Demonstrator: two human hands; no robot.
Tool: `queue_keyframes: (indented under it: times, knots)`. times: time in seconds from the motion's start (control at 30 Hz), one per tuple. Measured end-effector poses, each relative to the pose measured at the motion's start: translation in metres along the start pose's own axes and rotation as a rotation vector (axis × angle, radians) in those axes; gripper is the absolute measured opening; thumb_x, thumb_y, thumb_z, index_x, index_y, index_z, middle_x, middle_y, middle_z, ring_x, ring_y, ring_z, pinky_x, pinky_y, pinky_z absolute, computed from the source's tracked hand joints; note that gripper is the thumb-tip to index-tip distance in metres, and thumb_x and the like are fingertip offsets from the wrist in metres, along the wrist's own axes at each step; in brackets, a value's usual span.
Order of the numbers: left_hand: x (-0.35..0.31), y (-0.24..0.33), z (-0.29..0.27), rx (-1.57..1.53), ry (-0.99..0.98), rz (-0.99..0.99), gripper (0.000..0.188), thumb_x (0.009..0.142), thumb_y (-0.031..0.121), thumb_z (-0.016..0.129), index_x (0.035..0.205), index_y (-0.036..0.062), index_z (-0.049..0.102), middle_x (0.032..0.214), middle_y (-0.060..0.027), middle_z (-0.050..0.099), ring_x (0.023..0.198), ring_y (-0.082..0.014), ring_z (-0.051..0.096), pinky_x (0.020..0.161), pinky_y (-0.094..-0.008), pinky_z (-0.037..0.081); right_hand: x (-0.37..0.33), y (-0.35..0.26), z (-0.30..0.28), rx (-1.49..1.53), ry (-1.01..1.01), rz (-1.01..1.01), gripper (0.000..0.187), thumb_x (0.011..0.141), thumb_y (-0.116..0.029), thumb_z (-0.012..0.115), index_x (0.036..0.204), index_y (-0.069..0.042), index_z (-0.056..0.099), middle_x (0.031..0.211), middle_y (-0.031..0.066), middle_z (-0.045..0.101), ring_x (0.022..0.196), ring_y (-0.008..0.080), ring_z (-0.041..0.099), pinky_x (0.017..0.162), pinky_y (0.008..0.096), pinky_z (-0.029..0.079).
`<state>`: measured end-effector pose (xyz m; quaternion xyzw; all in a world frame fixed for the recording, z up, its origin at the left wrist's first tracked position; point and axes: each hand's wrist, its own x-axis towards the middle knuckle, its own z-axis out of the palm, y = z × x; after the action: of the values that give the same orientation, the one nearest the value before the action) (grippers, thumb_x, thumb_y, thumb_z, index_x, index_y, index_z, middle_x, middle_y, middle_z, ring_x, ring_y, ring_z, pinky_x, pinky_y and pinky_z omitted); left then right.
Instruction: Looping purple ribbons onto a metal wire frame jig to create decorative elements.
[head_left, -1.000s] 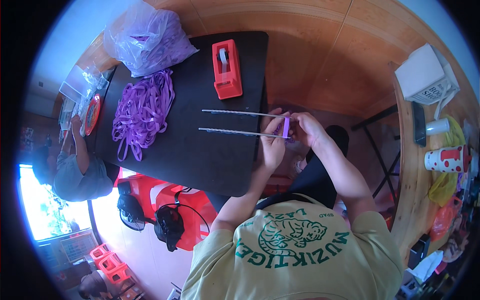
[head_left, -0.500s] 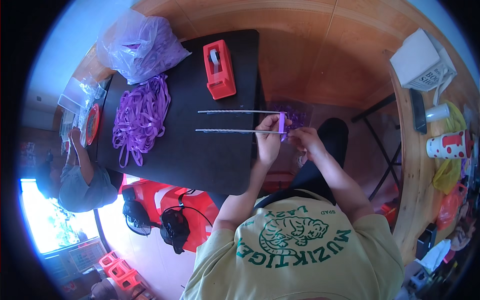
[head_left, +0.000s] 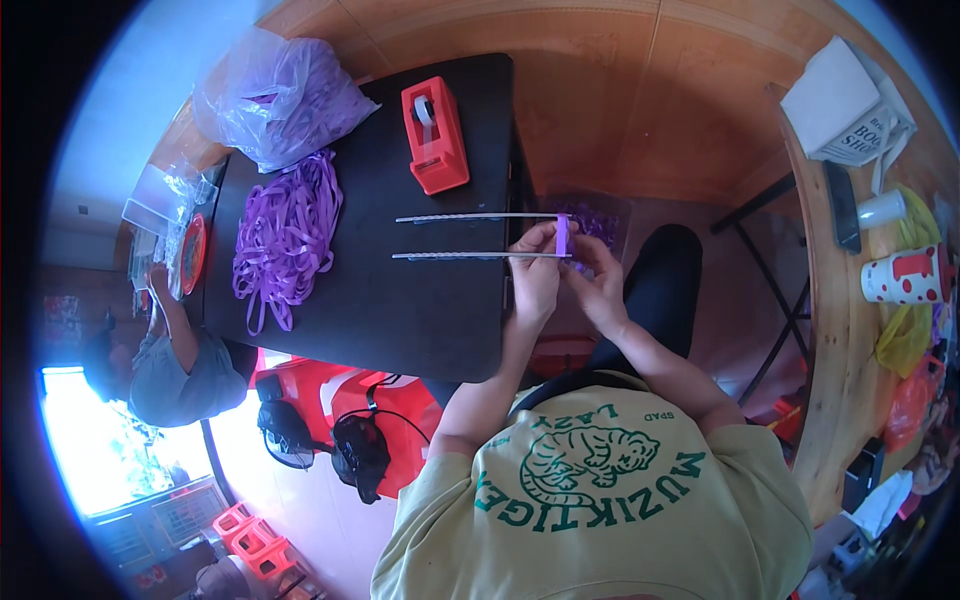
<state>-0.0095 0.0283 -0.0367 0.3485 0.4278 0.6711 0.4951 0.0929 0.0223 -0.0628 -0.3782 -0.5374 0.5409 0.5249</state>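
Two thin metal rods (head_left: 450, 256) run parallel over the right edge of the black table (head_left: 430, 320). A purple ribbon (head_left: 562, 236) spans the gap between them at their right ends, looped around both as far as I can see. My left hand (head_left: 535, 275) is closed at the ribbon, its fingers between and under the rods. Close by on the right, my right hand (head_left: 600, 292) pinches at the ribbon's lower part near the lower rod; its fingertips are partly hidden. A tangled pile of purple ribbon (head_left: 285, 240) lies on the table's left side.
A red tape dispenser (head_left: 437, 140) and a plastic bag of purple ribbon (head_left: 285, 105) stand at the back of the table. Below my hands sits a clear container with purple pieces (head_left: 600, 222). Another person (head_left: 185, 370) works at left. A wooden counter (head_left: 835, 400) runs along the right.
My right hand has come up and leftward, closer to the left hand and the ribbon. The left hand stays at the rods.
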Motion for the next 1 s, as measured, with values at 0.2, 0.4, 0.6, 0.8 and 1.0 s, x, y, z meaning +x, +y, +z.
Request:
queue_keyframes:
  times: [0.2,0.4,0.6,0.8,1.0]
  knots:
    - [0.0,0.0,-0.002,0.015,0.006,-0.03,0.016,0.091,0.003,0.054,0.101,-0.001,0.066,0.093,-0.0063,0.068,0.078,-0.0078,0.058,0.068,-0.0207,0.045,-0.015,0.019,-0.006,-0.058,0.082,-0.001,0.008,0.085,0.004,0.06,0.092,-0.001,0.059,0.089,0.0016,0.06,0.081,0.0057,0.054,0.072,0.0193,0.042]
    - [0.0,0.001,-0.002,0.015,0.01,-0.044,0.016,0.091,0.003,0.053,0.1,-0.0007,0.066,0.091,-0.0056,0.068,0.079,-0.0085,0.058,0.07,-0.021,0.045,-0.026,0.016,-0.011,-0.057,0.091,-0.004,0.006,0.085,0.004,0.061,0.089,0.0,0.059,0.087,0.0011,0.059,0.074,0.0042,0.053,0.066,0.0183,0.041]
    - [0.001,-0.001,-0.002,-0.07,-0.014,-0.058,0.015,0.092,0.004,0.054,0.1,-0.0019,0.065,0.091,-0.01,0.067,0.083,-0.0154,0.063,0.077,-0.0268,0.049,-0.039,0.019,-0.017,0.039,0.076,0.151,0.006,0.082,0.003,0.064,0.081,0.0,0.058,0.084,0.0038,0.059,0.073,0.0072,0.054,0.063,0.0206,0.042]
    - [0.0,0.004,0.002,-0.071,-0.01,-0.066,0.015,0.092,0.006,0.055,0.1,-0.0025,0.064,0.091,-0.0124,0.067,0.085,-0.0185,0.064,0.08,-0.0297,0.05,-0.044,0.019,-0.024,-0.297,0.164,-0.174,0.008,0.081,0.003,0.065,0.08,0.001,0.058,0.1,0.0111,0.057,0.076,0.0127,0.057,0.068,0.0231,0.044]
    - [0.001,0.0,-0.002,-0.125,-0.037,-0.086,0.015,0.092,0.009,0.056,0.101,-0.0012,0.063,0.092,-0.0142,0.067,0.083,-0.02,0.066,0.079,-0.0311,0.052,-0.05,0.02,-0.022,-0.151,0.0,0.046,0.005,0.085,0.0,0.063,0.085,0.0,0.058,0.091,0.0071,0.06,0.077,0.0108,0.058,0.072,0.0223,0.044]
